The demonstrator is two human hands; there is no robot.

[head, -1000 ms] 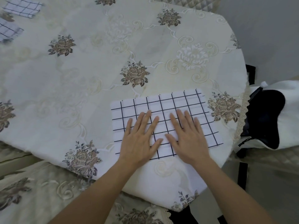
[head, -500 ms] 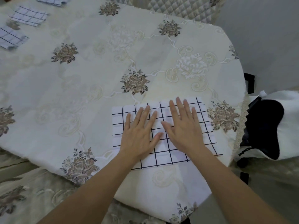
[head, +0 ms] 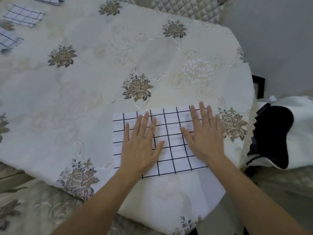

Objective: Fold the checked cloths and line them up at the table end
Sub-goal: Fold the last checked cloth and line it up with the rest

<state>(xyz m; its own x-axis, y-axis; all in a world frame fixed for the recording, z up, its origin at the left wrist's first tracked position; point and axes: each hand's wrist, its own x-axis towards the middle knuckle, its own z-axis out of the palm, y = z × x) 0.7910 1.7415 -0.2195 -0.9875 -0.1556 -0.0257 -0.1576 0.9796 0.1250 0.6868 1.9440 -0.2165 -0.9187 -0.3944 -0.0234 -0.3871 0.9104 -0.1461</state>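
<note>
Near the table's (head: 101, 82) close edge, a white black-checked cloth (head: 171, 141) lies flat under the left hand (head: 140, 146) and right hand (head: 205, 138), fingers (head: 201, 112) spread wide, grasping nothing, likely smoothing it. Folded checked cloths (head: 23, 15) wait far-left.

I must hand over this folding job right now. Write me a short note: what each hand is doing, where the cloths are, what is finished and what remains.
Left hand: open, flat, palm down on the left part of the checked cloth.
Right hand: open, flat, on its right part, fingers reaching the far edge.
The cloth lies spread near the table's front edge on the flowered tablecloth.
Done: three folded cloths sit at the far left end, partly out of view.
Left: fold this cloth and put it in line with the others. Whether more cloths wait cannot be seen.
</note>
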